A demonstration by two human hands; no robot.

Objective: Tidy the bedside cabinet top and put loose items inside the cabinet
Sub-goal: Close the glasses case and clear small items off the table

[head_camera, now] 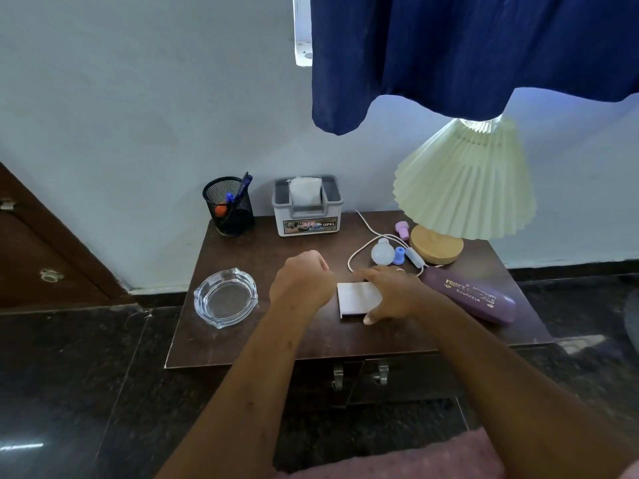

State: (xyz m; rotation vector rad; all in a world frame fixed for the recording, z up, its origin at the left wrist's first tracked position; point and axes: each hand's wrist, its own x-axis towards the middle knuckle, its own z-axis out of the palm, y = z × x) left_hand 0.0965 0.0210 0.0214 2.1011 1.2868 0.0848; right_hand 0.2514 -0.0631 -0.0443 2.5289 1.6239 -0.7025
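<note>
Notepad [356, 299] sits on the cabinet top [276, 340] under my right hand [394, 292], fingers spread, clasping its edges; left hand [301, 283] fisted just beside, empty I think. Spectacle case [470, 297] just beyond. Pickup step; next I'd lift, then open a door.

Bedroom corner in a home, as I see it: dark wooden bedside cabinet [262, 337] against a pale wall, pleated-shade table lamp [463, 181], tissue box [307, 210], mesh pen holder [228, 207], glass ashtray [225, 298], purple spectacle case [473, 299], blue curtain [466, 53], polished stone floor.
</note>
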